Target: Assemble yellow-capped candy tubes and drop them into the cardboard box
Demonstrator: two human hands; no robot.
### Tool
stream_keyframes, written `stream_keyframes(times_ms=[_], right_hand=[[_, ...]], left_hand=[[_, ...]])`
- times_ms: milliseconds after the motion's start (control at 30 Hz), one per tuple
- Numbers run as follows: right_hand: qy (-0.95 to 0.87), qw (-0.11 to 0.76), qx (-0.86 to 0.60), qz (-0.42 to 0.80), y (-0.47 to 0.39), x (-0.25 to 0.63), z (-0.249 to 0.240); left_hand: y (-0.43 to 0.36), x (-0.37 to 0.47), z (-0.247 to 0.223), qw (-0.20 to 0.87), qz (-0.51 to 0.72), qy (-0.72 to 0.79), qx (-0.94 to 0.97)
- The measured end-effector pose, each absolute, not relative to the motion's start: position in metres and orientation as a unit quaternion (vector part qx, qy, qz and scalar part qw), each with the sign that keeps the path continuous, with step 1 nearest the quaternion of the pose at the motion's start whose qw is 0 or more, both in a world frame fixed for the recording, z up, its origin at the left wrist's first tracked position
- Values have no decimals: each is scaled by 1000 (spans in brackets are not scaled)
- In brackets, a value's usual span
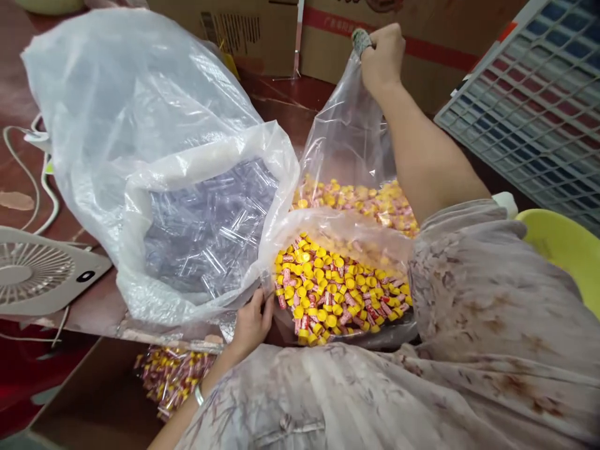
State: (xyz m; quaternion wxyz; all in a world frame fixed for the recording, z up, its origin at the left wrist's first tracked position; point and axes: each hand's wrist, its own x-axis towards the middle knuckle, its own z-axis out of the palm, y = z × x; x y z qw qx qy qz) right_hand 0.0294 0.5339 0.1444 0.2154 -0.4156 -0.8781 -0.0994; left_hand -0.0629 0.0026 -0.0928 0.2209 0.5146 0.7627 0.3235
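My right hand (383,59) is raised and closed in a fist on the gathered top of a clear plastic bag (344,134); a grey wrap covers one of its fingers. Many small pink tubes with yellow caps (328,287) fill that bag's lower part. Low at the front, my left hand (253,320) is closed on the near edge of the clear bag, where it meets the white bag. That larger white plastic bag (135,119) stands to the left, its rim rolled outward, with clear plastic tubes (215,225) inside.
A white fan (37,272) and its cables lie at the left. Below the table edge, a cardboard box (94,387) holds another bag of capped tubes (175,375). Cardboard cartons (253,37) line the back. A grey crate (529,106) and a yellow-green basin (562,244) are on the right.
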Motion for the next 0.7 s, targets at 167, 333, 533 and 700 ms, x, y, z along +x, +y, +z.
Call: stream_keyframes(times_ms=[167, 333, 533, 700], right_hand=[[-850, 153, -499, -65, 454, 67, 154], [-930, 245, -275, 4, 289, 113, 154], [-982, 149, -117, 1, 201, 113, 61], [-985, 9, -169, 33, 261, 91, 37]], left_hand=[[1, -61, -92, 232, 295, 767, 520], [-6, -54, -85, 229, 300, 767, 519], [-3, -48, -77, 180, 270, 749, 578], [6, -48, -69, 180, 169, 762, 599]])
